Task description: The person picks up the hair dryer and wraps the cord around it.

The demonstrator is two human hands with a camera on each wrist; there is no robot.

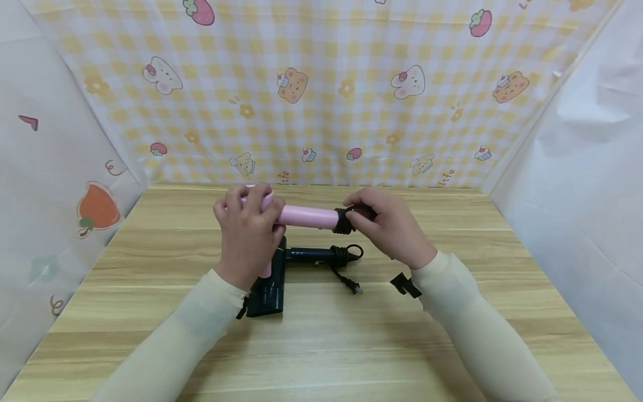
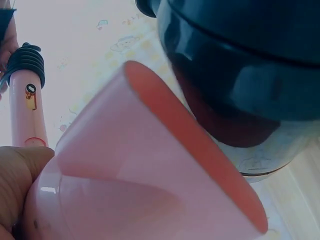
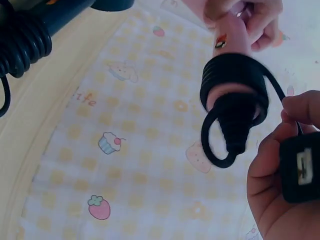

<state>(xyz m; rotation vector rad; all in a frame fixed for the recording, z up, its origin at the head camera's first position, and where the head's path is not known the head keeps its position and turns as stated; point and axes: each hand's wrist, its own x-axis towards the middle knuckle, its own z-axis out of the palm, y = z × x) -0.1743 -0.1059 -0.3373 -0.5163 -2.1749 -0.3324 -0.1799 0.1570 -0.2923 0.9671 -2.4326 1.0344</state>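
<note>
A pink hair dryer (image 1: 308, 216) is held above the table, its handle pointing right and its nozzle (image 2: 135, 150) downward. My left hand (image 1: 246, 237) grips it around the head. Black cord (image 3: 235, 75) is coiled round the end of the handle, with a small loop hanging there. Beside that end, my right hand (image 1: 392, 229) pinches a length of the cord between thumb and fingers. A black block with a metal piece, seemingly the plug (image 3: 300, 167), shows at this hand in the right wrist view. Below lies a black hair dryer (image 1: 268, 296), partly hidden by my left hand.
The black dryer's cord (image 1: 337, 255) is wound round its handle, and its plug (image 1: 354, 286) rests on the wooden table (image 1: 321, 346). A patterned cloth (image 1: 321, 111) hangs behind the table. White sheets (image 1: 577, 167) stand along both sides.
</note>
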